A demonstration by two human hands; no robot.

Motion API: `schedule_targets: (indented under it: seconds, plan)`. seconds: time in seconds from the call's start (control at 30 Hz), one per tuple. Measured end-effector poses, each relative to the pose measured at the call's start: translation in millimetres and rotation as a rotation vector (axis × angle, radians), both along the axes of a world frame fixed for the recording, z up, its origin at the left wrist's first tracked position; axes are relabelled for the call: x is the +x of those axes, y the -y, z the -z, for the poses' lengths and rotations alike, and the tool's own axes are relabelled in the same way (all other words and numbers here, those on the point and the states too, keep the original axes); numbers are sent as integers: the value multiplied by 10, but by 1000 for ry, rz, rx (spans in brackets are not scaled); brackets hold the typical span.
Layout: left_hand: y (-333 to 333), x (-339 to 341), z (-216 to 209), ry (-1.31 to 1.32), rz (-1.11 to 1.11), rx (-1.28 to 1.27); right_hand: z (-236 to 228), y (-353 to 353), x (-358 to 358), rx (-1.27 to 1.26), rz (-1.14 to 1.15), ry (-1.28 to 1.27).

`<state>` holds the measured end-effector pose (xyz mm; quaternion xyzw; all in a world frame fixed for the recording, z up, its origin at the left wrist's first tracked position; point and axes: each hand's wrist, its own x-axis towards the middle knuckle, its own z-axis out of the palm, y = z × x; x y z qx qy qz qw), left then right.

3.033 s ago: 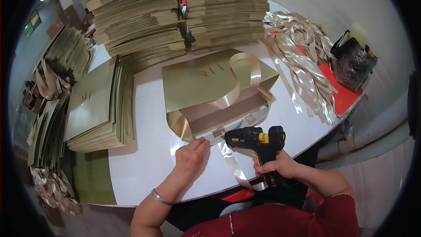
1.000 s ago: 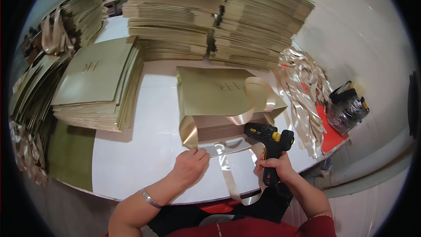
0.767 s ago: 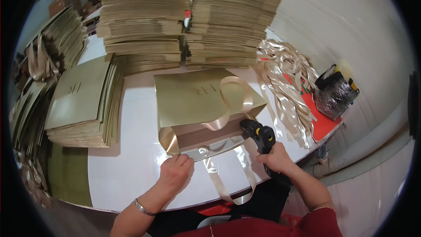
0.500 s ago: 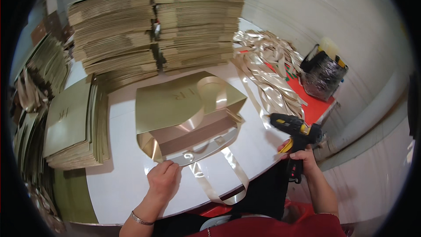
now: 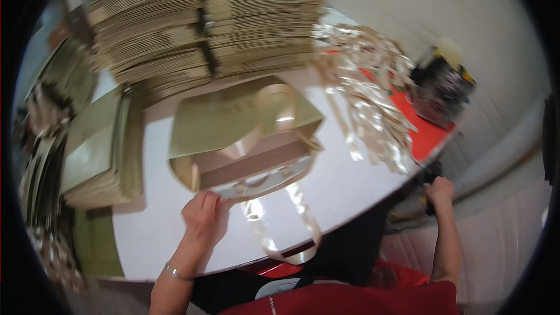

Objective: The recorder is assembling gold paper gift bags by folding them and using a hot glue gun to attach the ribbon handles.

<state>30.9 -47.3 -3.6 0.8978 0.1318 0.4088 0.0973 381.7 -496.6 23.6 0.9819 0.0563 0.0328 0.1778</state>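
Note:
An olive-green paper bag point(image 5: 216, 122) lies on the white table with its open mouth toward me, showing a pinkish-brown inside. My left hand point(image 5: 202, 213) is closed on the near left corner of its pale mouth edge. One satin ribbon handle point(image 5: 255, 221) hangs from that edge toward the table's front, while another ribbon loop point(image 5: 277, 102) lies across the bag's upper panel. Off the table's right edge, my right hand point(image 5: 441, 191) grips a black hot glue gun point(image 5: 432, 172), blurred and partly covered by the fingers.
Tall stacks of folded bags point(image 5: 262, 17) stand at the back. More flat bags point(image 5: 90, 146) are piled at the left. Loose satin ribbons point(image 5: 373, 87) lie at the right over a red sheet point(image 5: 408, 118), beside a plastic-wrapped container point(image 5: 441, 90). A pipe point(image 5: 496, 149) runs along the wall.
My right hand has carried the glue gun right, away from the bag and past the table edge. My left hand keeps its hold on the bag's edge. The whole view has shifted slightly.

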Motion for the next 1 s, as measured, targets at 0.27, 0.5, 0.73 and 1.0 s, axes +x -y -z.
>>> schedule_targets:
  seconds: [0.27, 0.5, 0.73, 1.0]
  plan:
    - [-692, 520, 203, -48, -530, -55, -22, -2770, -1211, 1111, -1370, -450]
    - [-704, 218, 84, -305, 36, -260, 213, -3327, -923, 907, -1148, -628]
    - [-216, 521, 63, -660, 180, -386, 306, -3562, -1478, 547, -1199, -617]
    - [-213, 354, 155, -487, 75, -245, 74, -3499, -1552, 307, -1043, -942]
